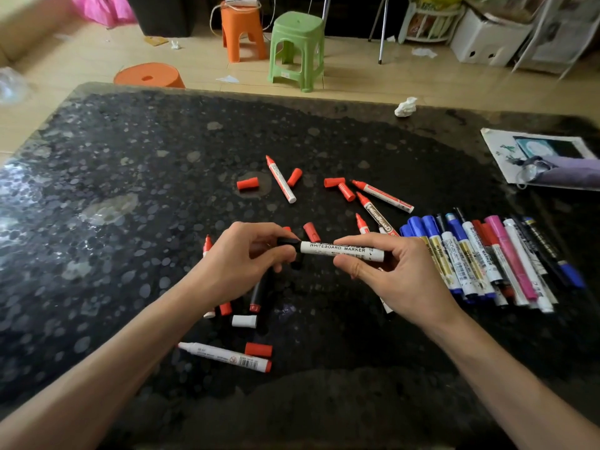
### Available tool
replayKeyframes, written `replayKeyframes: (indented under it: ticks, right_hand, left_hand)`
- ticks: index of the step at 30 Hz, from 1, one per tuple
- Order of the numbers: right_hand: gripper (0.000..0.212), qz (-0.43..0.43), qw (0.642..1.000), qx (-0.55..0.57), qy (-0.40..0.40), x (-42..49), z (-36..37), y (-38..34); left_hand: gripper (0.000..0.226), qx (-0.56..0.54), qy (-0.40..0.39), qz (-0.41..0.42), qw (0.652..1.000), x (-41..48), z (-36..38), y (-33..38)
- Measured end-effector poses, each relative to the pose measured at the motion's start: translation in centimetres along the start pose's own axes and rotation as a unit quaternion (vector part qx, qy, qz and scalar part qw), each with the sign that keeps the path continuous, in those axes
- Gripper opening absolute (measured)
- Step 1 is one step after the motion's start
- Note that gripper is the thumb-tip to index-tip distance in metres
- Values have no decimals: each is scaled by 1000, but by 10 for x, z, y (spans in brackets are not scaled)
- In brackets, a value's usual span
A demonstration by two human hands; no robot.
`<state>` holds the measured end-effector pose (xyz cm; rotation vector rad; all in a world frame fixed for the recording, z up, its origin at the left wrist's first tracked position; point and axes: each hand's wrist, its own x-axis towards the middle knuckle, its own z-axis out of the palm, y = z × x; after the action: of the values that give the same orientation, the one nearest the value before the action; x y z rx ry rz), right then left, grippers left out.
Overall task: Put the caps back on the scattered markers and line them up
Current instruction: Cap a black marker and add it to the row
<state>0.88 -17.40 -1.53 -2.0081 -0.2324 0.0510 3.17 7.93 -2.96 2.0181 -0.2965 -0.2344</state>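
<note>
The marker [341, 251] is held level above the table [130, 190], between both hands, its white barrel printed "WHITEBOARD MARKER". The black cap [289, 243] sits at its left end, pinched by the left hand [246, 258]; whether it has clicked fully home cannot be told. The right hand [389, 271] grips the barrel near its right end, thumb below and fingers over the top.

It should handle as a light, stiff plastic tube, smooth and a little slippery (the round barrel will roll if set down carelessly). The best hold is the one shown: barrel gripped mid-to-rear so the push runs straight along its length, cap held by its sides. A cap driven on crooked would likely jam or miss the nib.

Around the hands lie the ones left to do: red markers [281, 179] with bare nibs and loose red caps [247, 183] scattered across the middle of the table, plus a white cap [244, 320] and another marker nearer the person. To the right, a row [487, 254] of capped markers lies side by side, some overlapping, which is probably where this one belongs. Farther off are a crumpled tissue [406, 107] and some paper [535, 151] at the right edge.
</note>
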Motion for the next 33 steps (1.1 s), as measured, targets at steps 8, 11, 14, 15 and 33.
replayKeyframes:
  ticks: [8,11,14,15,33]
  right_hand:
    - [30,-107,968,-225,-6,-6,5,7]
    - [31,-92,958,-266,-61,-9,-1,9]
    - [28,-95,942,-314,-68,-11,-4,13]
    - [28,-81,946,-309,-51,-12,-6,14]
    - [30,176,863,-427,205,-24,-112,53]
  left_hand:
    - [12,12,14,-24,1000,-8,14,3]
    - [14,45,3,-13,999,-5,16,5]
    - [23,40,-11,18,999,-5,28,10]
    - [30,28,-13,25,999,-5,31,11]
    - [27,13,58,28,998,7,44,19]
